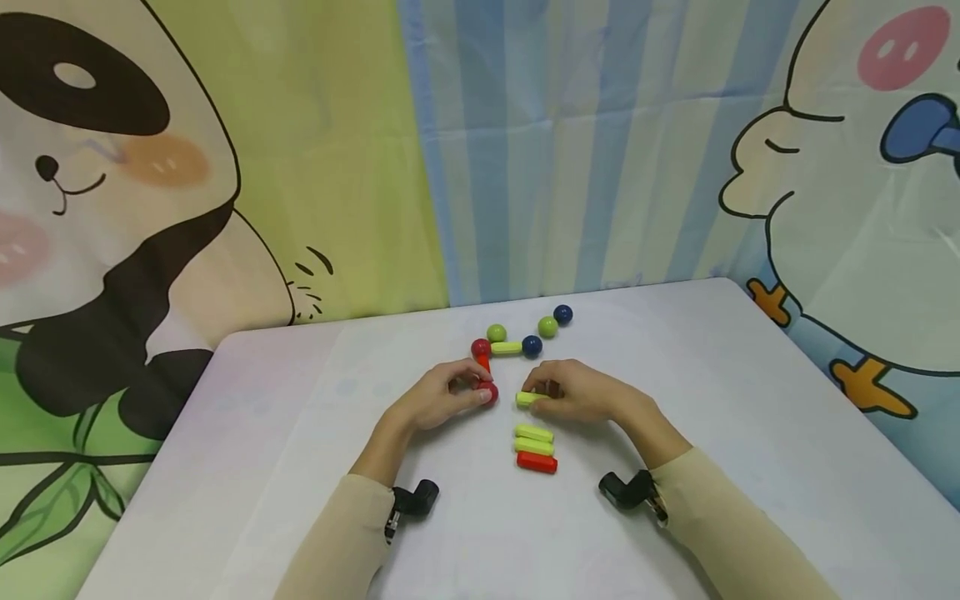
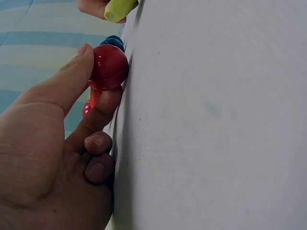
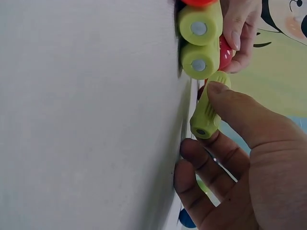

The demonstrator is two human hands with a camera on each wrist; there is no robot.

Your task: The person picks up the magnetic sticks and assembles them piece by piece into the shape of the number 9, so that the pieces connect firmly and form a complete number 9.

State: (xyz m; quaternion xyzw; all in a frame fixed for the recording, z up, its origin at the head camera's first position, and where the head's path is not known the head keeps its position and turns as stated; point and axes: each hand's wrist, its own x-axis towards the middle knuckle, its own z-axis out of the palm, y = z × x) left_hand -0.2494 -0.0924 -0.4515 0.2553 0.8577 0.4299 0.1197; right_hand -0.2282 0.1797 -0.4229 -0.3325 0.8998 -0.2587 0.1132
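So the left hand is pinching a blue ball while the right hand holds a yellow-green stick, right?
Not quite: the ball pinched by the left hand is red, not blue, as the left wrist view shows. The right hand does hold a yellow-green stick.

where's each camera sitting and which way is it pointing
Head: worn on the head, looking forward and down at the table; both hands and sleeves show.
Left wrist: along the tabletop at the left hand pinching a red ball.
Right wrist: along the tabletop at the right hand pinching a green stick.
All three show that stick.
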